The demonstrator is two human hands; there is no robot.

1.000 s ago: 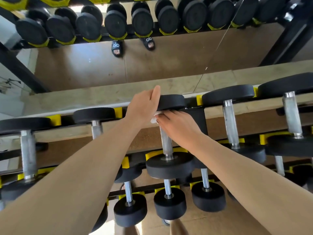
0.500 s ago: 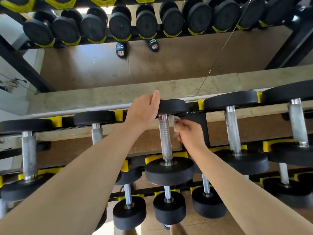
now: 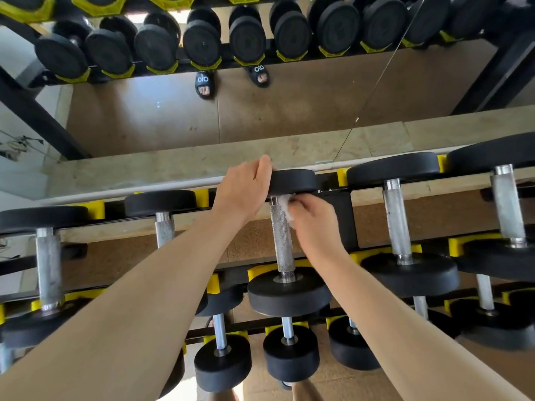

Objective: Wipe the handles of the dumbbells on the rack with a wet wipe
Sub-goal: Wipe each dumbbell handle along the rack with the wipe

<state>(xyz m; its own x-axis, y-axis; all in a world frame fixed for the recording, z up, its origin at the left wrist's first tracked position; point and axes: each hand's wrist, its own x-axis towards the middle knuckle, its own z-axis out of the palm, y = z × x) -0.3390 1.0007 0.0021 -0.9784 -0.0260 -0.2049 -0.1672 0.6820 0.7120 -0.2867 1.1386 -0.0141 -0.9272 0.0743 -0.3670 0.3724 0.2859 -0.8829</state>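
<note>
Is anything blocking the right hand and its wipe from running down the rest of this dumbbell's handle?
Nothing visible does. The right hand holds the wet wipe at the handle's far end; below it the bar is bare. The left hand grips only the far weight head.

Hands (image 3: pixel 278 204) at dumbbell handle (image 3: pixel 281 241)

Mirrored "alo" on two black slides (image 3: pixel 205 83) in mirror.

Five dumbbells (image 3: pixel 48 264) (image 3: pixel 164 227) (image 3: pixel 282 241) (image 3: pixel 397 221) (image 3: pixel 507 204) are lying along the rack's (image 3: pixel 344 218) top tier. Two hands, left (image 3: pixel 243 189) and right (image 3: pixel 315 224), are sharing one wipe (image 3: pixel 285 202). The lower tiers are too crowded to count.
</note>
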